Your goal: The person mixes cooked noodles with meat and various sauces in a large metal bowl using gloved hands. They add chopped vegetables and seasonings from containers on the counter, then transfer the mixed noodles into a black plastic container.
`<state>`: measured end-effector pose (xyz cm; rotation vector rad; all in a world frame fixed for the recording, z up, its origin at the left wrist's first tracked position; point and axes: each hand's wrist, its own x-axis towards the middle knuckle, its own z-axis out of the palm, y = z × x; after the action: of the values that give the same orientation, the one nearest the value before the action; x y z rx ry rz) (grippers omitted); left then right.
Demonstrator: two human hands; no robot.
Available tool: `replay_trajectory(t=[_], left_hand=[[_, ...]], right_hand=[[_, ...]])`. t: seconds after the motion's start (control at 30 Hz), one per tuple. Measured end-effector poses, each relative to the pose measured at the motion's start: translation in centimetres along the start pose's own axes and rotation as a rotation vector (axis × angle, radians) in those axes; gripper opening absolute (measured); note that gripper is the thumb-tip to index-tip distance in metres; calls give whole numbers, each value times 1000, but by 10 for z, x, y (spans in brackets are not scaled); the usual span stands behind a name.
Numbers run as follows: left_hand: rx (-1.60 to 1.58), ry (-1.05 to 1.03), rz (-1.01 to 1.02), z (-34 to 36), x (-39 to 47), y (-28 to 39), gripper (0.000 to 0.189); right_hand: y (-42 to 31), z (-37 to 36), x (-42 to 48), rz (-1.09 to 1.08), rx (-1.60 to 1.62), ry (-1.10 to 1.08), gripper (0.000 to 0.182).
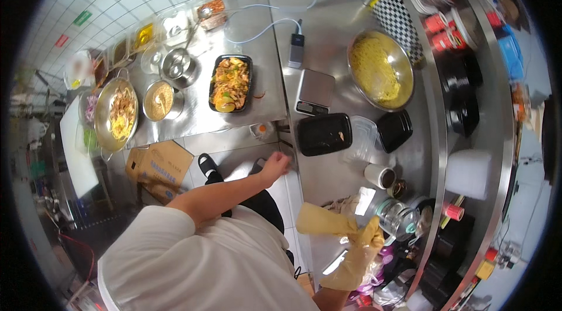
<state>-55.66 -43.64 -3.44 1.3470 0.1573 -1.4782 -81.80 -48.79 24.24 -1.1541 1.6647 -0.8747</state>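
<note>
My bare left hand is loosely curled over the floor, near the steel table's edge, with nothing visible in it. My right hand wears a yellow rubber glove and grips a second, empty yellow rubber glove over the counter. Ahead of my left hand lie an empty-looking black plastic tray with a small scrap in it and a kitchen scale. A black container of mixed cooked food stands on the table at the centre. Beside my right hand is a clear jug with a pale green lid.
A steel bowl of yellow noodles stands at the back right. Left are a two-handled pan with noodles and meat, a pot of sauce and ingredient tubs. Shelving lines the right side. Flattened cardboard lies below.
</note>
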Motion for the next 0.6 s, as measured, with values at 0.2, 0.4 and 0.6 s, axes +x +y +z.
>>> replay_trajectory(t=[0.2,0.4,0.6], left_hand=[[-90,-530,-182,-90,-77,3,24],[-446,-213,102,-196,-146,14,31],[-425,-15,523,-315,-210,20,43]], right_hand=[[-42,136,-7,204,92,-287,49],[-47,263,-58,216,190,-602,43],[-55,372,-157,58,51,-958,41]])
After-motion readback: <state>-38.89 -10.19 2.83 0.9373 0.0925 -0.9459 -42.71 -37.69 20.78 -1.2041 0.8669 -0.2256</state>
